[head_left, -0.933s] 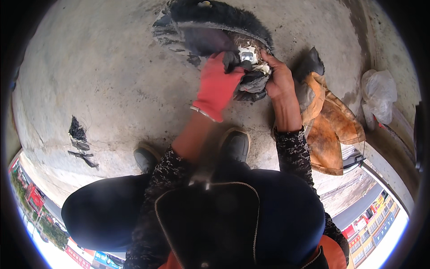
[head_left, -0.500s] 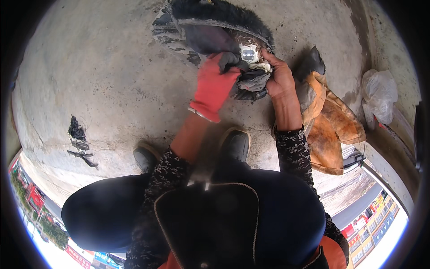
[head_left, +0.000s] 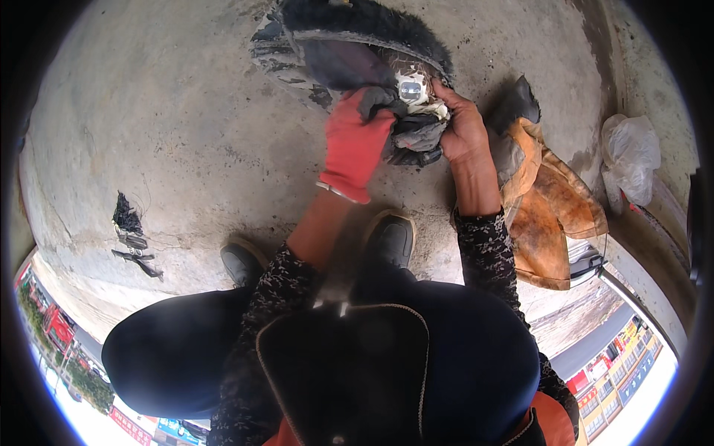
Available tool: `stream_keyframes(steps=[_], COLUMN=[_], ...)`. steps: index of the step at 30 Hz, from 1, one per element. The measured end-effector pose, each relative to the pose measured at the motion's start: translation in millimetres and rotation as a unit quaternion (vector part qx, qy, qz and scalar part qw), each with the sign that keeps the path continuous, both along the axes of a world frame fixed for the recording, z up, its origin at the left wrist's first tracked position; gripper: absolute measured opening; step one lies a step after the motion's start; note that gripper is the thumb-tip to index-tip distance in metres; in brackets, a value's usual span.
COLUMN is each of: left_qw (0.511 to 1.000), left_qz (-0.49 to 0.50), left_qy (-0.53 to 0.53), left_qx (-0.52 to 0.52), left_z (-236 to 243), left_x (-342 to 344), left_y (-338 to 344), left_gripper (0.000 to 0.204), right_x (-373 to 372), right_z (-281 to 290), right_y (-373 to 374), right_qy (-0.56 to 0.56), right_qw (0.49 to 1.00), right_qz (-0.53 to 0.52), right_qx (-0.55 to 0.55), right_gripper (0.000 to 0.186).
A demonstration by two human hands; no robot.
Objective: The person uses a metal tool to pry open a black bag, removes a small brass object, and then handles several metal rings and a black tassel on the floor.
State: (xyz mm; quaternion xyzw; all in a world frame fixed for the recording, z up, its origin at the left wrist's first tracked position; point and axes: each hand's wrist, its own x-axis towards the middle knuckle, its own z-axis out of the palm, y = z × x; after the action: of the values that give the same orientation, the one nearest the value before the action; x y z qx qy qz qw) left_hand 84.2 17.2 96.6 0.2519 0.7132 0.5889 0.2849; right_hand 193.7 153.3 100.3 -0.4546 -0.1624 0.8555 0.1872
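Observation:
My left hand (head_left: pixel 361 123), in a red glove with black fingertips, is closed on dark grey, crumpled material (head_left: pixel 416 134) in the upper middle. My bare right hand (head_left: pixel 462 123) grips the same bundle from the right, thumb at its upper edge. Between them shows a white piece (head_left: pixel 413 91) with a silvery fitting and brown fibres around it. These parts adjoin a worn black item (head_left: pixel 357 26) with a furry rim and a torn, flaking left end, lying on the concrete floor (head_left: pixel 186 111).
Stained orange-brown cloth (head_left: pixel 541 238) lies at the right by a dark furry piece (head_left: pixel 520 93). A translucent plastic bag (head_left: pixel 631 152) is at the far right. Dark tangled scraps (head_left: pixel 130 230) lie at the left. My shoes (head_left: pixel 390 241) are below my hands.
My left hand has shifted a little to the left, still closed on the dark material. My right hand keeps its grip in nearly the same place.

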Motion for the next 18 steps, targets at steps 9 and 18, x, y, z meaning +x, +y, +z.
stream_keyframes(steps=[9,18], left_qw=[0.999,0.994], left_qz=[0.022,0.046], left_qy=[-0.028,-0.083], left_qx=[0.025,0.047], left_z=[-0.6,-0.2], left_x=[3.0,7.9], left_y=[1.0,1.3], left_gripper=[0.017,0.031], right_x=[-0.8,2.3], right_z=[3.6,-3.6], right_y=[-1.1,1.5], right_qy=[0.011,0.016], right_qw=[1.0,1.0], right_qz=[0.001,0.003], right_qx=[0.0,-0.006], right_gripper=[0.027,0.025])
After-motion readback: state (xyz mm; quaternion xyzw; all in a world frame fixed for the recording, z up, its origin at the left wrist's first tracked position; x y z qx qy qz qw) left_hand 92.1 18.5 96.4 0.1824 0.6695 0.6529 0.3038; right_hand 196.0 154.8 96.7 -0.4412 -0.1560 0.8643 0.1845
